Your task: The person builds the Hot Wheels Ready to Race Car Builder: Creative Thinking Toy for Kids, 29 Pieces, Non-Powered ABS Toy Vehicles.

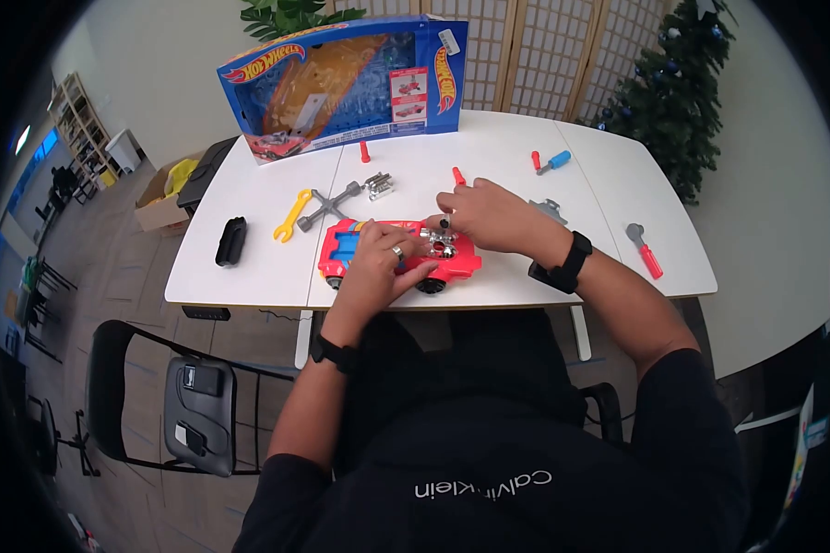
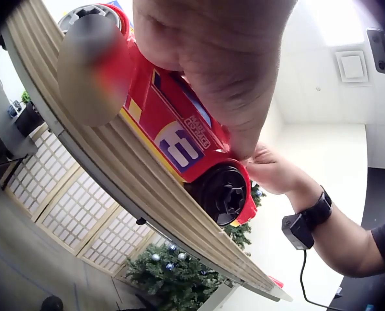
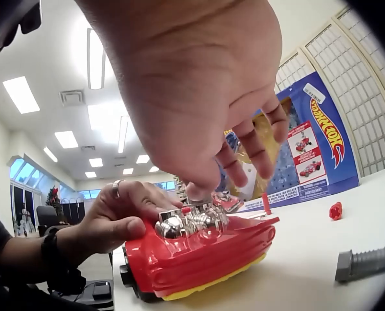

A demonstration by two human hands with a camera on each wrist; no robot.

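A red toy race car (image 1: 461, 266) with a blue-backed bed stands at the table's front edge. My left hand (image 1: 373, 267) holds it from above, with the fingers over the roof and the thumb (image 2: 241, 139) along its near side above the black front wheel (image 2: 223, 194). On the hood sits a shiny chrome engine (image 3: 191, 221). My right hand (image 1: 493, 217) reaches over it, thumb and forefinger pinching at the engine's top while the other fingers (image 3: 254, 152) hang loosely apart. The thumb hides the exact pinch point.
Behind stands a blue toy box (image 1: 341, 83). On the table lie a yellow wrench (image 1: 292, 216), grey cross wrench (image 1: 330, 205), another chrome piece (image 1: 378, 186), black tray-like part (image 1: 231, 242), blue-handled tool (image 1: 555, 161), red-handled tool (image 1: 646, 251), several red pegs (image 1: 365, 152) and a grey part (image 1: 549, 210).
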